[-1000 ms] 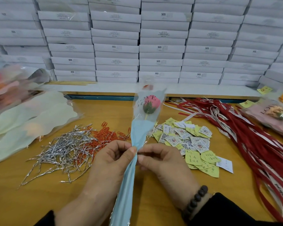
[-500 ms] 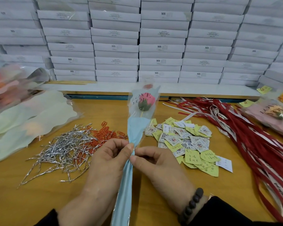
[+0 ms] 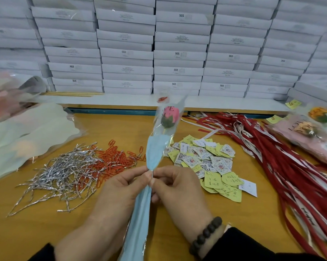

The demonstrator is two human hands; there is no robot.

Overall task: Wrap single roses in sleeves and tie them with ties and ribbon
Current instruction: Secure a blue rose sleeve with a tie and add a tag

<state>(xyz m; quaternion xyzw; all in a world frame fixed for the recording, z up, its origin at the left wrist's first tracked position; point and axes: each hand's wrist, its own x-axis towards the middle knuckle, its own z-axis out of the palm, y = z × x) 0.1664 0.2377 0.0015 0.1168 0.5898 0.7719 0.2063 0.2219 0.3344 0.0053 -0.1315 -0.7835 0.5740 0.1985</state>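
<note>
Blue sleeve (image 3: pixel 152 151) pinched between left hand (image 3: pixel 121 193) and right hand (image 3: pixel 179 189).

Black sleeves (image 3: pixel 253 245) both arms; dark round-bead bracelet (image 3: pixel 206 236) on R wrist; hands bare.

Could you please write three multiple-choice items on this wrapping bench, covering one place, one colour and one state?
1. Where is the pile of silver twist ties?
A. to the left of the orange paper clips
B. on the white boxes
C. under the red ribbons

2. What colour is the sleeve below the rose?
A. yellow
B. light blue
C. black

3. How is the sleeve held?
A. lying loose on the table
B. by one hand
C. pinched by the left hand and right hand

Answers: A, the ties adjoin the clips' left side; B, the paper is pale blue; C, both thumbs meet at its neck.
</note>
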